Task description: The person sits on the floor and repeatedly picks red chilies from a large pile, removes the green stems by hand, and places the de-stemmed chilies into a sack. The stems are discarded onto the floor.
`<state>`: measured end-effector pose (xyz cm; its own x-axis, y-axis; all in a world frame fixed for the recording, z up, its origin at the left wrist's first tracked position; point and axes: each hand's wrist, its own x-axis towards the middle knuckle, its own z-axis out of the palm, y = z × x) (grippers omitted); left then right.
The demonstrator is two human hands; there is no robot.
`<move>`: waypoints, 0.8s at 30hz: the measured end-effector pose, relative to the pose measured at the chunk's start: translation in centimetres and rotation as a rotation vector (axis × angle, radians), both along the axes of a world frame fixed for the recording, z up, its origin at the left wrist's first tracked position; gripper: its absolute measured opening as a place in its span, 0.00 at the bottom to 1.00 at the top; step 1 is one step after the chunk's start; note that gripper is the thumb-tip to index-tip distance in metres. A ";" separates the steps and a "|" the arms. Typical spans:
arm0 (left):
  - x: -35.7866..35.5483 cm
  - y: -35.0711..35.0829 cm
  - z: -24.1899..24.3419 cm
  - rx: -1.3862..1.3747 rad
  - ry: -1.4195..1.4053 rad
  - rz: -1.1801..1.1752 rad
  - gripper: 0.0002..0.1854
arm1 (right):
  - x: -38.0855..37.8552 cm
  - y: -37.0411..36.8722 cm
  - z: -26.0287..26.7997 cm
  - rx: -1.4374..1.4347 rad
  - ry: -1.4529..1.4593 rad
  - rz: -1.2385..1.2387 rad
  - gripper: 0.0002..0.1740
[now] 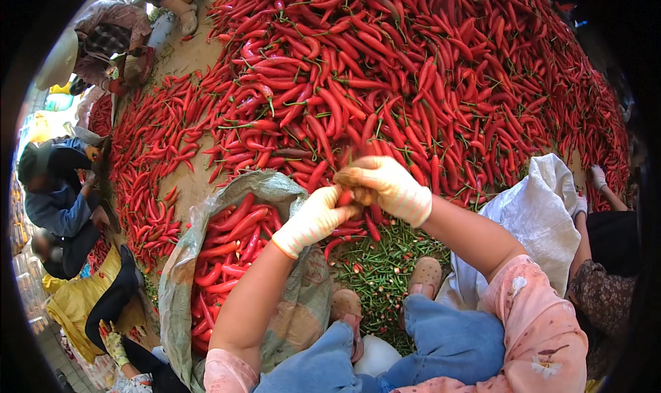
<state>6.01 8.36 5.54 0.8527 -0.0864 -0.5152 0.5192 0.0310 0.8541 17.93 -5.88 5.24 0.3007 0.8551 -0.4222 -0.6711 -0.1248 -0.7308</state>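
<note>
In front of the pile, my gloved hands meet. My left hand point(317, 218) is shut on a red chili pepper point(344, 197), its tip end partly hidden by the fingers. Right against it, my right hand point(390, 186) has its fingertips pinched together, with a blurred greenish stem point(350, 157) at their upper edge. Both white knit gloves are stained at the fingers. A large heap of red chili peppers point(361, 83) with green stems spreads before me. Beside my left forearm stands an open woven sack point(173, 284) holding stemless red chilies point(227, 258).
Loose green stems point(382, 279) cover the ground between my clogs point(426, 274). A white woven sack point(532, 222) lies by my right arm. Several people sit along the left, one in a blue jacket point(59, 202); another person's gloved hand point(598, 177) touches the heap at right.
</note>
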 end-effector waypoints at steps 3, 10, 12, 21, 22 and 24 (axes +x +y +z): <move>-1.7 0.8 -1.8 -0.093 -0.064 -0.125 0.11 | -1.4 -1.6 -0.9 0.047 0.251 0.080 0.16; 2.5 4.0 -5.6 -0.122 0.200 1.001 0.12 | 1.3 -1.9 -3.2 -0.049 -1.323 0.764 0.16; 3.1 5.6 -7.9 -0.059 0.229 1.117 0.16 | 2.1 3.2 -2.9 -0.198 -1.553 0.460 0.16; 5.9 5.7 -10.8 0.649 0.302 1.226 0.15 | 4.2 11.7 -5.8 -0.523 -1.276 0.169 0.20; 5.5 6.3 -10.7 0.520 0.283 1.251 0.14 | 4.3 11.0 -6.0 -0.384 -1.178 0.190 0.23; 5.0 4.7 -8.1 0.192 0.281 1.189 0.12 | 4.3 8.4 -6.6 -0.295 -0.863 0.165 0.25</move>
